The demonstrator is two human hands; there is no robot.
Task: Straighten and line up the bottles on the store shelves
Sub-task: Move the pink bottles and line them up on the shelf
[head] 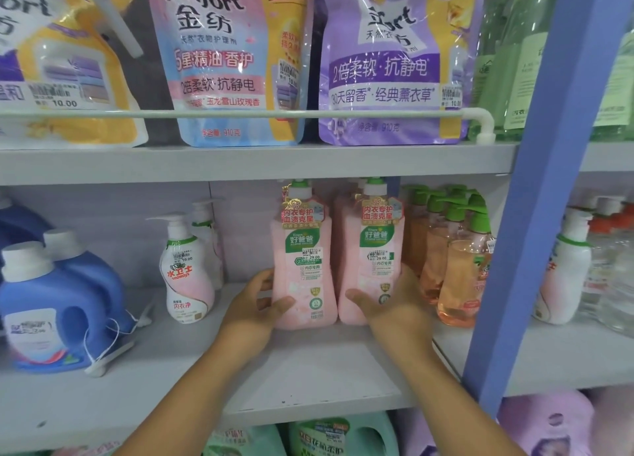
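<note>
Here, two pink pump bottles upright and side by side on the middle shelf (308, 363), set back from its front edge, labels facing out. Left hand (255, 304) wrapped round the lower flank of the left pink bottle (302, 267), thumb across the front, fingers curled behind. Right hand (387, 304) cupped likewise on the right pink bottle (372, 260), thumb on the front, fingers round the far side. Both bottles touching or nearly so along their inner sides; hard to say which. Likely trouble from here: tall, narrow-necked bottles gripped low, so a quick pull forward could tip the tops back or knock the pair together. Just beside the right hand, a crowded row of orange pump bottles (456, 274); a sideways nudge could well topple one into its neighbours. To the left, a white and pink pump bottle (187, 277) standing well apart, safe from a slip. Behind the front pair, further pink bottles only partly seen, their number and alignment impossible to judge. Fingertips of both hands hidden behind the bottles. Blue jugs (58, 304) at far left blurred, and the lower shelf cut off by the frame's bottom edge.
</note>
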